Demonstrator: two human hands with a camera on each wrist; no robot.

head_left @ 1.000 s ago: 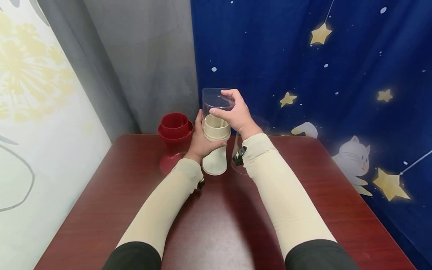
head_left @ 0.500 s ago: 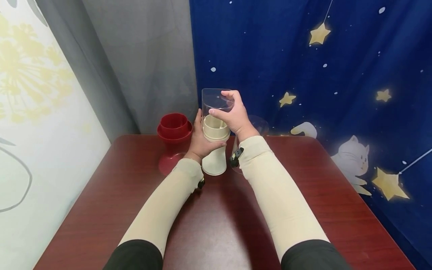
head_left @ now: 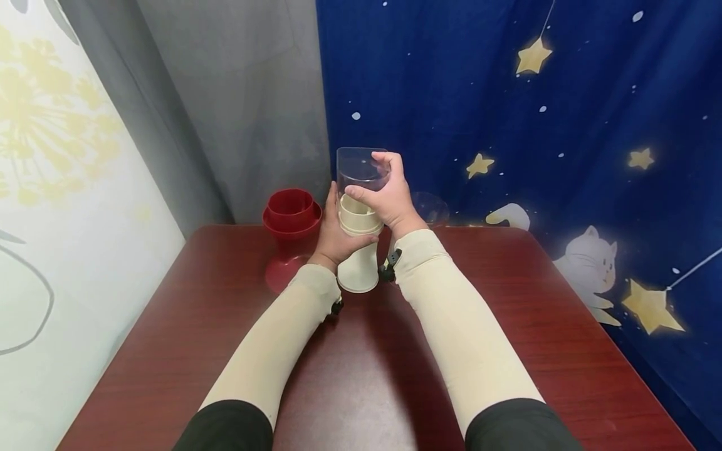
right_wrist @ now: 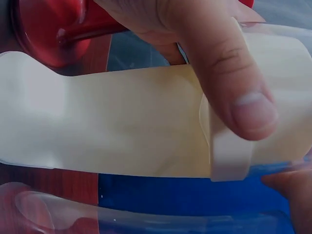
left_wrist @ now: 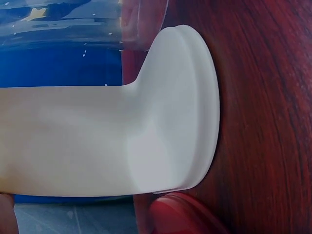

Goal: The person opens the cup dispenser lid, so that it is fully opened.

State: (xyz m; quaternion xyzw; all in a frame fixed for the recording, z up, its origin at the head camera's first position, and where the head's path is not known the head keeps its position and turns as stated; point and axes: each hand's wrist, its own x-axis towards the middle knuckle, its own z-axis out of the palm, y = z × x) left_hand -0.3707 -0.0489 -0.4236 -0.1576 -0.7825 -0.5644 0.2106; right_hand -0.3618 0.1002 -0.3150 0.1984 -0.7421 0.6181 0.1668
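A cream plastic stand (head_left: 358, 269) with a flared foot stands upright near the table's far edge. My left hand (head_left: 336, 235) grips it just below its ribbed collar (head_left: 361, 223), the thumb lying across the front; this thumb (right_wrist: 253, 112) looms large in the right wrist view. Over the stand's top sits a clear plastic container (head_left: 352, 164). Fingers and thumb of my right hand (head_left: 392, 197) curl round that container from the right. In the left wrist view the stand's foot (left_wrist: 170, 112) rests on the table.
To the left is a red piece of similar shape (head_left: 292, 216), close to my left hand. Another clear container (head_left: 431, 210) stands at the right, partly hidden by my right forearm. Behind the dark red wooden table (head_left: 350, 376) hang grey and blue curtains (head_left: 451, 75).
My right wrist and forearm have swung a little to the left, and the right thumb has shifted slightly left and down. The left hand and the stand look unmoved.
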